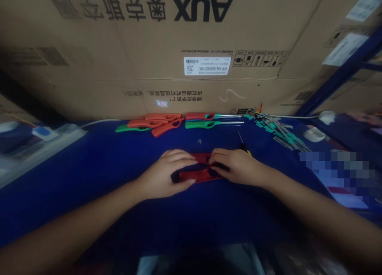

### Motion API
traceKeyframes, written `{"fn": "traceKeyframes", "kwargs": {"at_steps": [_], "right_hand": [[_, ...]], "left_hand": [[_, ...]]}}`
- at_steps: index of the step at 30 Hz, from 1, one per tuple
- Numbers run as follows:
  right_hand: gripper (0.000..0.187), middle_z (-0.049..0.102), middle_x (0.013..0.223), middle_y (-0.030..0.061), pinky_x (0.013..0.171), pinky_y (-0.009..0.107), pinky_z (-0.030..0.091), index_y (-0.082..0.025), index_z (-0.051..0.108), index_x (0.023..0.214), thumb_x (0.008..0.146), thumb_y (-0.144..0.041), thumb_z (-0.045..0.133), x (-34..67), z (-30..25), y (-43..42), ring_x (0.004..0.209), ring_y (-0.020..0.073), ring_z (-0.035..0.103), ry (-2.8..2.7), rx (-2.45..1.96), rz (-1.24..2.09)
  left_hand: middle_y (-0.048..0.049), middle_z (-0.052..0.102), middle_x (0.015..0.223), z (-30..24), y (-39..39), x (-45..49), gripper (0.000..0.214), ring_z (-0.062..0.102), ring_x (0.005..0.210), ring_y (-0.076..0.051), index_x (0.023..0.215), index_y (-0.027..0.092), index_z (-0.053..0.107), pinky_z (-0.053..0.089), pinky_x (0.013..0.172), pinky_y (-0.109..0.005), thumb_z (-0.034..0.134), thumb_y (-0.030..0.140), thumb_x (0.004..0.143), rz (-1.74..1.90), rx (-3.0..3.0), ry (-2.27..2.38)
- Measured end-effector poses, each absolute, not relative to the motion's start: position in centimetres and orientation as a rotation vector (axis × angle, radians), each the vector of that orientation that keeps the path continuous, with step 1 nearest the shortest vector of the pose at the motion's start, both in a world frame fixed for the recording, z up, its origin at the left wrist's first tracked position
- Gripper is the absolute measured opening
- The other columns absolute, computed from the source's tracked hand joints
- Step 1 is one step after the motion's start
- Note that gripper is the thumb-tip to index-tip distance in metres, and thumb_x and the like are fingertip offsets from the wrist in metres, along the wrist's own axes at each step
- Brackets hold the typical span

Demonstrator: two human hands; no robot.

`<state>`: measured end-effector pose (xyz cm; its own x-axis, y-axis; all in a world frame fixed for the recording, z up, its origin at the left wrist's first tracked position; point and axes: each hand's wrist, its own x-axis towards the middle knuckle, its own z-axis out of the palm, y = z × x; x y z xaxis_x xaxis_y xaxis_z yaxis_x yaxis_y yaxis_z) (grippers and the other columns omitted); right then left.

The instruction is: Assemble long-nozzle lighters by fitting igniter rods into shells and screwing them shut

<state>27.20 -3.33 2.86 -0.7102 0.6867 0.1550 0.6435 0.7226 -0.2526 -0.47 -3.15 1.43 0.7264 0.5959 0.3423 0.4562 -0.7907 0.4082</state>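
A red plastic lighter handle (pixel 199 172) lies flat on the blue table top (pixel 98 163), in the middle of the view. My left hand (pixel 167 173) is curled over its left end, fingers and thumb closed around it. My right hand (pixel 235 165) grips its right end with fingers bent over the top. Both hands press the piece against the table. Just behind my right hand lies a small screwdriver (pixel 243 144) with a dark handle.
Along the back lie orange and green handle shells (pixel 152 125), two assembled long-nose lighters (pixel 213 120) and a heap of teal parts with metal rods (pixel 276 131). A big cardboard box (pixel 179 48) walls off the far side. White objects sit at the right.
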Motion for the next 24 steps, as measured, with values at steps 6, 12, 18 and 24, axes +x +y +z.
{"fn": "traceKeyframes", "kwargs": {"at_steps": [6,12,18,24], "right_hand": [[0.016,0.069,0.107,0.0035,0.070,0.026,0.050,-0.022,0.067,0.107,0.098,-0.029,0.056,27.5,3.7,-3.2,0.083,0.0142,0.068,-2.634,-1.030,0.293],[0.019,0.071,0.105,0.0083,0.072,0.032,0.049,-0.019,0.068,0.102,0.095,-0.029,0.053,31.0,5.3,-0.5,0.086,0.0214,0.067,-2.136,-1.662,-0.159],[0.053,0.053,0.136,0.0288,0.099,0.056,0.042,-0.005,0.056,0.132,0.091,-0.039,0.056,35.9,5.3,2.3,0.127,0.0437,0.050,-1.672,-2.581,-0.369],[0.050,0.050,0.140,0.0319,0.106,0.059,0.036,0.000,0.050,0.139,0.093,-0.020,0.048,39.1,4.5,3.6,0.133,0.0416,0.047,-1.390,-2.805,-0.213]], "left_hand": [[-0.0059,0.063,0.139,0.9,-3.1,-0.6,0.047,0.056,0.129,-0.027,0.135,0.027,0.062,0.045,0.110,-0.046,0.066,0.042,0.090,0.556,2.725,0.818],[-0.0025,0.066,0.136,1.2,-3.2,-0.6,0.037,0.060,0.126,-0.025,0.126,0.028,0.068,0.049,0.107,-0.046,0.062,0.039,0.092,0.537,2.796,0.819],[-0.0027,0.070,0.130,2.3,-3.3,-0.9,0.034,0.066,0.119,-0.024,0.122,0.025,0.071,0.050,0.106,-0.044,0.060,0.038,0.093,0.491,2.901,0.800],[-0.0036,0.071,0.128,2.3,-3.4,-1.1,0.033,0.067,0.119,-0.025,0.118,0.025,0.073,0.053,0.105,-0.043,0.060,0.042,0.094,0.492,2.901,0.828]]}}
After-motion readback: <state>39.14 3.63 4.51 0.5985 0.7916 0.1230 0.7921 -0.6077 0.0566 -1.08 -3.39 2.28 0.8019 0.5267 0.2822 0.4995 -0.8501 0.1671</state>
